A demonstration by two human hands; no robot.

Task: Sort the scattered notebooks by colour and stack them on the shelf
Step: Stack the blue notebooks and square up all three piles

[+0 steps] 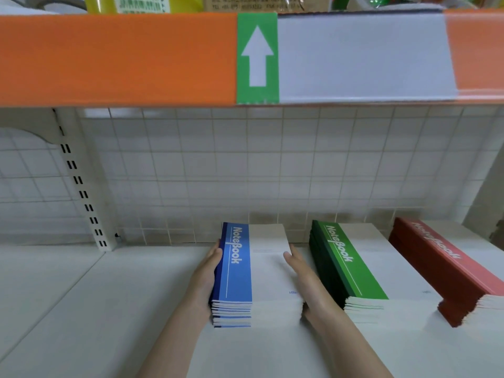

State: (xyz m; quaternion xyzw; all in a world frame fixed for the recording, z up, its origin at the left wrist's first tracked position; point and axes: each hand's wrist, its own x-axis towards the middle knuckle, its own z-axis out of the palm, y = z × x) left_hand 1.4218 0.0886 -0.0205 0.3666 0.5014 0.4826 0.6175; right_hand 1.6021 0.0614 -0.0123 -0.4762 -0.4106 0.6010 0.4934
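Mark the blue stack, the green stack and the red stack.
blue stack [236, 271]: head view, on the blue band of its top cover.
green stack [351, 264]: head view, on the green band.
red stack [447, 261]: head view, on the red band.

1. A white shelf board [81, 309] fills the lower part of the view, with a seam running diagonally across its left side
2. Behind it stands a white wire grid back panel [245, 173] over a pale wall
3. At the rear left corner of the shelf a white slotted upright [81, 186] rises, with a curved white bracket [30, 133] to its left
4. Overhead runs the orange front strip [117, 58] of an upper shelf, bearing a green label with a white up arrow [257, 57] and a blank white label [362, 57] just beside it
5. Blurred packaged goods [141, 4] stand on that upper shelf
6. The light is even and soft
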